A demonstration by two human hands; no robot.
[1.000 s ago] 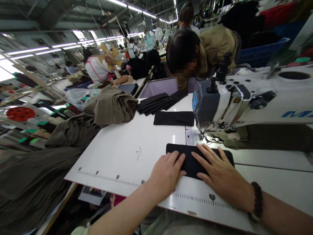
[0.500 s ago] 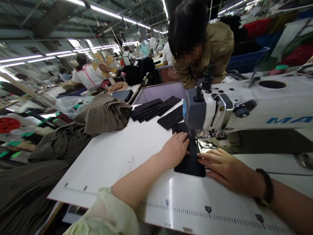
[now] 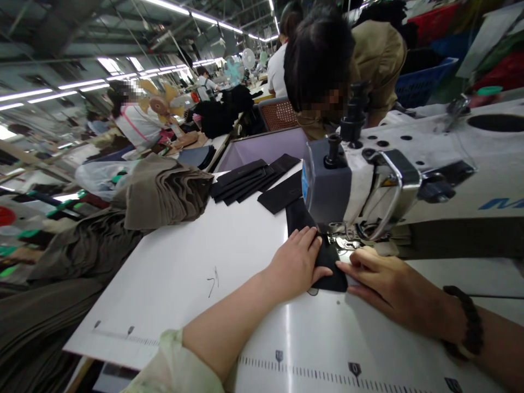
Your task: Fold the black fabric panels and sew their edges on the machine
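A black fabric piece point(image 3: 332, 273) lies flat on the white sewing table, its upper part running beside the sewing machine's point(image 3: 327, 180) head. My left hand point(image 3: 297, 262) rests on this piece, palm down, with fingers stretched and the thumb spread toward its near end. My right hand point(image 3: 382, 278) is at the piece's right edge, just in front of the metal presser foot point(image 3: 344, 243). Its fingertips touch the edge with the fingers apart, one of them bent. The machine head hides part of the fabric and the needle area.
Black fabric pieces point(image 3: 245, 180) lie fanned out behind, with another black piece point(image 3: 280, 194) closer. A brown fabric stack point(image 3: 164, 191) sits at the table's left. Beyond is a lilac bin point(image 3: 262, 147), and a co-worker point(image 3: 376, 60) bends over behind the machine. A ruler scale point(image 3: 315, 374) marks the front edge.
My left hand has slid slightly toward me, its thumb now spread across the black piece's near end. One right finger has bent more. The view has shifted slightly, bringing the machine closer.
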